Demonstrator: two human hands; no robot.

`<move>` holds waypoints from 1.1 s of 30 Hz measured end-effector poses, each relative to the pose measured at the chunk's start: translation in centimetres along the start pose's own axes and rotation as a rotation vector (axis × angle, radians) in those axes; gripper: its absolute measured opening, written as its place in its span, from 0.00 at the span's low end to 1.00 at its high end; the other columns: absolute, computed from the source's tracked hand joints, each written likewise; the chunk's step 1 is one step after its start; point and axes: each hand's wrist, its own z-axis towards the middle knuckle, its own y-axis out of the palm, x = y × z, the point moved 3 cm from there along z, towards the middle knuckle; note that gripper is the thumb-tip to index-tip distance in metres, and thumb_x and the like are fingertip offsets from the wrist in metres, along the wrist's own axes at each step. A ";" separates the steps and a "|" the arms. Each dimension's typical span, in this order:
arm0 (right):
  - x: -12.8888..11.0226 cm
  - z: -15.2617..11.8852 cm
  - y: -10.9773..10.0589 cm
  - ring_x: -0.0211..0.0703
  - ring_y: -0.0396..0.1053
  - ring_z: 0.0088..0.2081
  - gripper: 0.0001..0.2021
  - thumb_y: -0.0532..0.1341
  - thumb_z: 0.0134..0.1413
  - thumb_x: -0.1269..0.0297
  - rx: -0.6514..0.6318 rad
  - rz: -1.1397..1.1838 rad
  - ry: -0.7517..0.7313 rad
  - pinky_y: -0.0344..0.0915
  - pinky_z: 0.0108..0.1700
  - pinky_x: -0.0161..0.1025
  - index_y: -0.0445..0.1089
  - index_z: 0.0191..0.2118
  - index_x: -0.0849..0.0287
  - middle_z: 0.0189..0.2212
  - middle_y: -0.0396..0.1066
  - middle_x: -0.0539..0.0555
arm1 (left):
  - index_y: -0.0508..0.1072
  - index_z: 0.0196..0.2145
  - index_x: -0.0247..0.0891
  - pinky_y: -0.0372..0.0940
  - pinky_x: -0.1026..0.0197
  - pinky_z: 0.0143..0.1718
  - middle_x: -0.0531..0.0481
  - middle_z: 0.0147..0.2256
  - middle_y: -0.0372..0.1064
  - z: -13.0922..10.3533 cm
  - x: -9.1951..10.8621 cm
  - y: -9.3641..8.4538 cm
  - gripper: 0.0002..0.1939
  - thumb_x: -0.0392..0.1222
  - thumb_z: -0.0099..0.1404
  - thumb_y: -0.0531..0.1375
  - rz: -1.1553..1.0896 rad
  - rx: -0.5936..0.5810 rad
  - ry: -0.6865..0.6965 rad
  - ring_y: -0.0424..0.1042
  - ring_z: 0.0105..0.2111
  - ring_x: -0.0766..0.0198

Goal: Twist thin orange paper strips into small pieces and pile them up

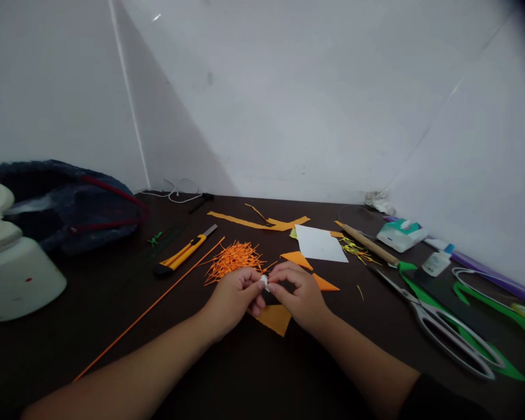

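A small white piece (265,282) sits between the fingertips of my two hands. My left hand (238,296) pinches it from the left. On its other side, my right hand (298,291) has thumb and fingers pressed together at the piece's edge. Just behind my left hand lies a heap of thin orange strips (236,259). An orange-brown paper piece (276,319) is partly under my hands. Two orange paper triangles (298,258) lie behind and beside my right hand. A long thin orange stick (149,310) runs diagonally at the left.
A yellow cutter (186,252) lies at the left, near a white container (21,277) and a dark blue bag (94,204). Behind my right hand is white paper (321,243). Scissors (446,332), a small glue bottle (437,262) and a tissue pack (401,234) are at the right.
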 end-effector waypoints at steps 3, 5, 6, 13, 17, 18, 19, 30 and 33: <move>0.1 0.0 0.3 0.40 0.67 0.32 0.02 0.60 0.42 0.70 0.012 -0.005 0.014 0.64 0.36 0.41 0.69 0.24 0.56 0.27 0.67 0.51 | 0.64 0.27 0.36 0.61 0.66 0.20 0.56 0.17 0.64 0.1 -0.1 -0.2 0.08 0.44 0.57 0.55 0.110 0.010 0.044 0.64 0.16 0.71; 0.0 0.0 0.4 0.40 0.66 0.31 0.02 0.61 0.41 0.70 0.014 -0.005 0.025 0.64 0.36 0.41 0.68 0.23 0.57 0.27 0.67 0.51 | 0.65 0.26 0.36 0.61 0.66 0.20 0.57 0.17 0.63 0.0 -0.1 -0.3 0.07 0.42 0.57 0.54 0.174 0.022 0.080 0.63 0.17 0.70; 0.1 0.1 0.5 0.40 0.66 0.31 0.02 0.61 0.41 0.70 0.013 -0.004 0.034 0.64 0.36 0.41 0.68 0.23 0.57 0.27 0.67 0.51 | 0.65 0.26 0.36 0.61 0.66 0.20 0.57 0.17 0.63 0.0 -0.1 -0.4 0.07 0.42 0.57 0.54 0.206 0.029 0.095 0.64 0.17 0.70; 0.5 0.0 0.8 0.40 0.66 0.30 0.04 0.58 0.41 0.72 -0.004 0.026 0.114 0.63 0.35 0.40 0.67 0.21 0.57 0.26 0.67 0.51 | 0.67 0.25 0.37 0.60 0.67 0.20 0.57 0.17 0.64 0.1 -0.2 -0.6 0.06 0.42 0.56 0.54 0.270 0.049 0.112 0.63 0.16 0.69; 1.0 0.1 0.5 0.39 0.66 0.32 0.04 0.57 0.44 0.72 0.003 0.063 0.181 0.63 0.35 0.39 0.67 0.24 0.58 0.28 0.67 0.51 | 0.66 0.26 0.37 0.56 0.69 0.16 0.57 0.16 0.63 0.7 -0.5 -1.4 0.08 0.43 0.56 0.53 0.316 0.122 0.041 0.61 0.14 0.71; 1.2 0.1 0.4 0.39 0.65 0.31 0.04 0.57 0.44 0.71 0.006 0.064 0.199 0.63 0.35 0.38 0.67 0.24 0.58 0.28 0.67 0.51 | 0.67 0.27 0.36 0.54 0.69 0.15 0.56 0.16 0.64 0.9 -0.5 -1.6 0.09 0.44 0.57 0.53 0.342 0.137 0.017 0.60 0.13 0.71; 1.3 0.1 0.3 0.39 0.65 0.31 0.04 0.56 0.45 0.71 0.010 0.063 0.221 0.63 0.34 0.38 0.67 0.25 0.58 0.28 0.67 0.51 | 0.68 0.30 0.36 0.53 0.69 0.14 0.57 0.16 0.64 1.1 -0.6 -1.9 0.09 0.44 0.57 0.52 0.365 0.149 -0.005 0.59 0.12 0.71; 0.6 0.0 -0.3 0.40 0.64 0.32 0.03 0.56 0.47 0.71 0.068 -0.077 0.090 0.62 0.35 0.39 0.66 0.27 0.58 0.28 0.66 0.52 | 0.62 0.30 0.39 0.49 0.69 0.12 0.60 0.13 0.60 -0.1 0.6 0.0 0.09 0.47 0.59 0.50 0.281 0.078 0.047 0.54 0.09 0.72; 0.1 -0.3 -0.2 0.41 0.64 0.34 0.04 0.55 0.49 0.71 0.049 -0.152 -0.017 0.62 0.37 0.40 0.66 0.28 0.58 0.30 0.66 0.53 | 0.61 0.33 0.39 0.47 0.70 0.11 0.61 0.13 0.60 -0.1 0.4 0.7 0.08 0.46 0.59 0.50 0.192 0.008 0.050 0.52 0.09 0.73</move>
